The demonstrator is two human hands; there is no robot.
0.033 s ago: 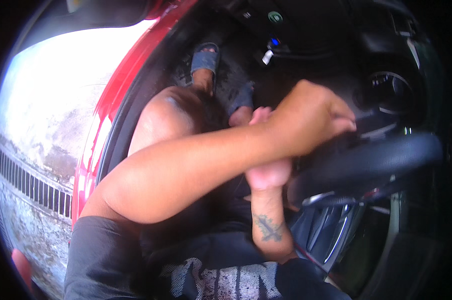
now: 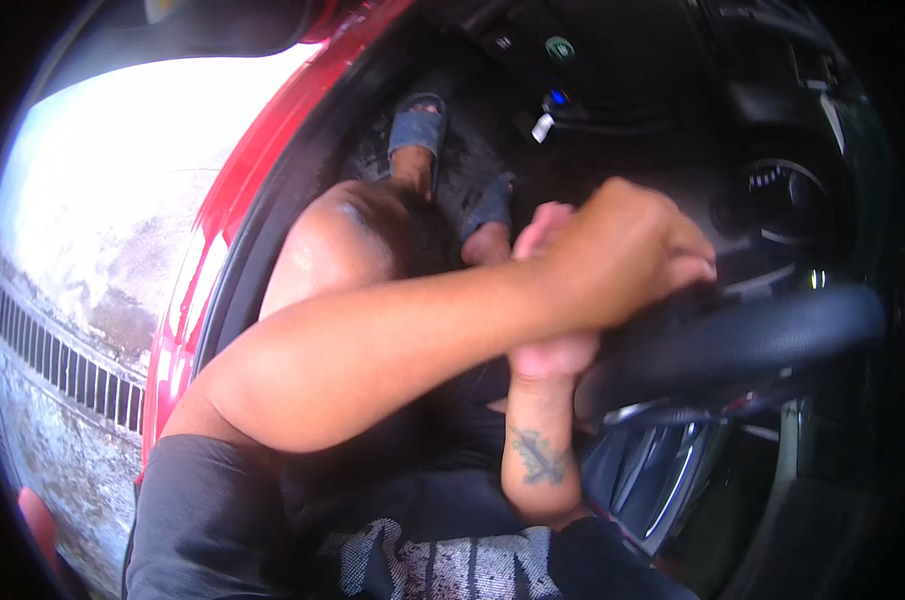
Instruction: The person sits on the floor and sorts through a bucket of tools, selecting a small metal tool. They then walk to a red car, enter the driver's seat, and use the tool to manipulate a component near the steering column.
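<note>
My left forearm reaches across the view from the left, over my lap. At its end my left hand [image 2: 633,250] is closed with curled fingers, above the rim of the black steering wheel [image 2: 763,335]. What it holds, if anything, is hidden. Behind my left wrist is my right hand [image 2: 555,357], its forearm rising from below with a dark tattoo. The heel of that hand shows under the left wrist and some fingers show above it; the middle is covered, so its grip cannot be made out.
The red door sill [image 2: 223,230] of the car runs along the left. Outside lie pale ground and a drain grate [image 2: 63,350]. My feet in blue slide sandals [image 2: 418,130] rest in the dark footwell. A small white tag [image 2: 543,128] hangs near a blue light, and a dial cluster [image 2: 788,190] sits at right.
The whole view has shifted slightly. My right hand sits a little further right beneath the left wrist. The left hand stays closed near the steering wheel.
</note>
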